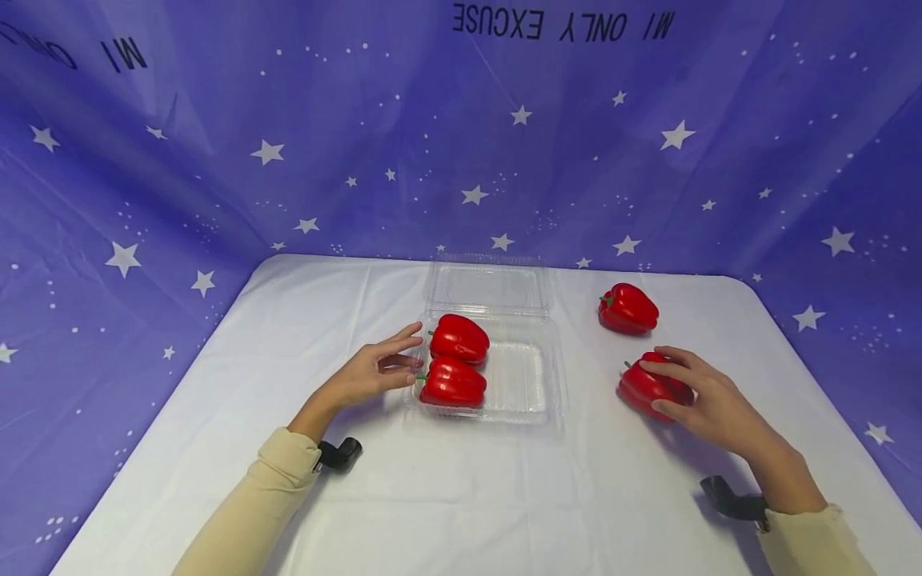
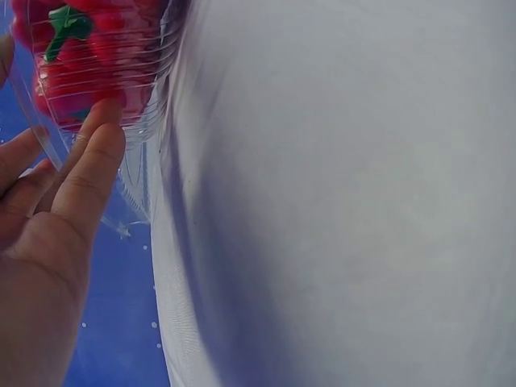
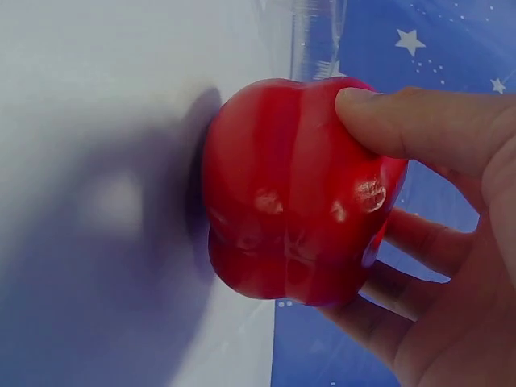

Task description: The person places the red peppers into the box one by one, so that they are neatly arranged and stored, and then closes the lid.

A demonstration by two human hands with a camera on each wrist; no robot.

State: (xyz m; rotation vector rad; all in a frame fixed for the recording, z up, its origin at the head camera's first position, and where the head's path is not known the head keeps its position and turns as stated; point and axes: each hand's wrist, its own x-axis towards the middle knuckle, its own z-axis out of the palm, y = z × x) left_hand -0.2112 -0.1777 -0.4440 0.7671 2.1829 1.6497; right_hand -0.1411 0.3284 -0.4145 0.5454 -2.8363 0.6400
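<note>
A clear plastic clamshell box (image 1: 515, 376) stands with its lid laid back. Two red bell peppers lie side by side in its left half, a farther pepper (image 1: 458, 338) and a nearer pepper (image 1: 452, 382), stems pointing left. My left hand (image 1: 370, 372) is at the box's left wall, fingers extended; in the left wrist view the fingertips (image 2: 105, 141) overlap the ribbed side. Over at the right, my right hand (image 1: 709, 404) holds another red bell pepper (image 3: 282, 185), thumb on one side and fingers round the other. The pepper is close over the white cloth.
One more red bell pepper (image 1: 628, 309) lies on the table farther back on the right. The transparent lid (image 1: 490, 288) extends behind the box toward the blue starred curtain (image 1: 403, 144). White cloth (image 1: 490, 496) covers the table.
</note>
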